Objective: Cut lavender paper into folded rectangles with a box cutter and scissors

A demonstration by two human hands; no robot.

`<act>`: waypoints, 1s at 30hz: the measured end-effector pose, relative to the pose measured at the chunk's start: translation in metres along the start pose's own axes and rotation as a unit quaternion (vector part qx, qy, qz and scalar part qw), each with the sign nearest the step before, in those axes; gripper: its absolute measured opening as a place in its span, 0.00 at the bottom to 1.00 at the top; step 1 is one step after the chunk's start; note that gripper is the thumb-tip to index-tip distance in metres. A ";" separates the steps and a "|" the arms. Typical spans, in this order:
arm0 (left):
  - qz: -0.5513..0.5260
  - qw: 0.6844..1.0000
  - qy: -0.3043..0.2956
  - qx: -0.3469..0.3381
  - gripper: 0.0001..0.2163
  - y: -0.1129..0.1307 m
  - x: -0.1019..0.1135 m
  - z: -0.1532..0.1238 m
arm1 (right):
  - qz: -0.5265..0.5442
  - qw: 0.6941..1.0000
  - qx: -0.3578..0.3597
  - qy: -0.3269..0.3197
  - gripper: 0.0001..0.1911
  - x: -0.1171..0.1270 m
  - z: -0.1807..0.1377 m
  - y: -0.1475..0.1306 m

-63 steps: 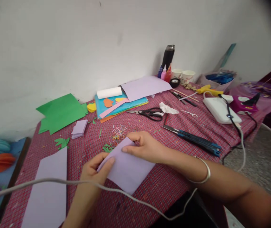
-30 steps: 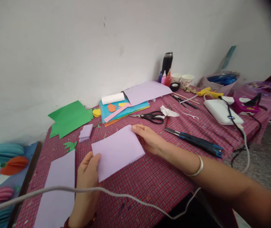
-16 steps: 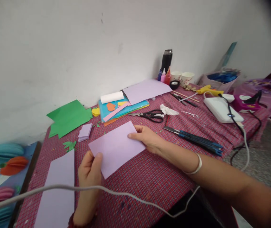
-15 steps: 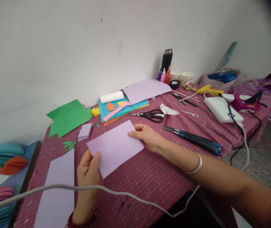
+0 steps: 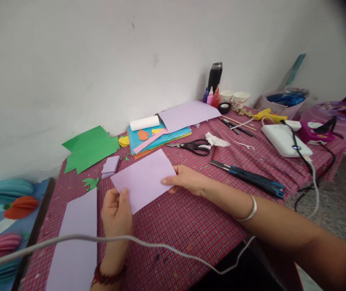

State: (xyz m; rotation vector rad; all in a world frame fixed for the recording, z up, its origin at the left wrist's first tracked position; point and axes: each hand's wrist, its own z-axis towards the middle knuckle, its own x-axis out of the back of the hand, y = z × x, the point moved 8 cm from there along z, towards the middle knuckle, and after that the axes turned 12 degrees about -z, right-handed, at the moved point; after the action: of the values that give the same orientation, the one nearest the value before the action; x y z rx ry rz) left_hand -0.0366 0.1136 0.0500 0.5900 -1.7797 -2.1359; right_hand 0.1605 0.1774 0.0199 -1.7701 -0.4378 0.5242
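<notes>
A light purple sheet of paper is held up between both hands over the checked tablecloth. My left hand pinches its near left edge with the thumb on top. At the right edge, my right hand grips the sheet, thumb above and fingers partly hidden beneath. Left of my left hand lies a long purple paper. Just beyond it are green paper scraps and a small stack of purple pieces. Black-handled scissors rest behind the held sheet.
A blue box cutter lies right of my right hand. A white cable crosses in front. Green paper, a large purple sheet, paper cups, a yellow glue gun and a white power box are farther back.
The held sheet's near corner has risen, and its far edge has moved slightly up. My right hand has shifted a little lower along the sheet's right edge. Both hands keep their grip.
</notes>
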 end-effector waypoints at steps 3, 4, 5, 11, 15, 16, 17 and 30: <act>-0.043 0.999 0.004 0.014 0.11 -0.002 0.004 0.004 | -0.014 0.999 0.001 0.051 0.13 0.011 0.002 -0.002; -0.058 0.998 0.009 0.020 0.12 -0.004 0.006 0.006 | -0.015 0.998 0.005 0.065 0.13 0.015 0.002 -0.004; -0.069 0.997 0.011 0.023 0.12 -0.005 0.007 0.008 | -0.017 0.997 0.009 0.075 0.14 0.018 0.002 -0.006; -0.083 0.996 0.037 -0.003 0.11 0.001 0.019 0.018 | -0.045 0.990 0.056 0.117 0.13 0.043 0.001 -0.025; -0.108 0.991 0.079 -0.013 0.13 0.007 0.030 0.022 | 0.017 0.975 0.107 0.192 0.13 0.069 -0.005 -0.037; -0.113 0.991 0.066 0.002 0.13 0.005 0.027 0.022 | 0.032 0.975 0.116 0.188 0.13 0.069 -0.007 -0.040; -0.117 0.992 0.047 0.021 0.14 0.001 0.023 0.021 | 0.041 0.976 0.122 0.174 0.14 0.066 -0.007 -0.042; -0.096 0.984 -0.084 0.126 0.14 -0.038 -0.008 0.007 | -0.066 0.952 0.177 0.243 0.10 0.067 -0.004 -0.045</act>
State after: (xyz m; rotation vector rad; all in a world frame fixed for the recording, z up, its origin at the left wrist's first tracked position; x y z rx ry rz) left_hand -0.0322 0.1309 0.0149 0.6851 -2.1893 -2.1528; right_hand 0.2176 0.2221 0.0565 -1.4440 -0.1042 0.0531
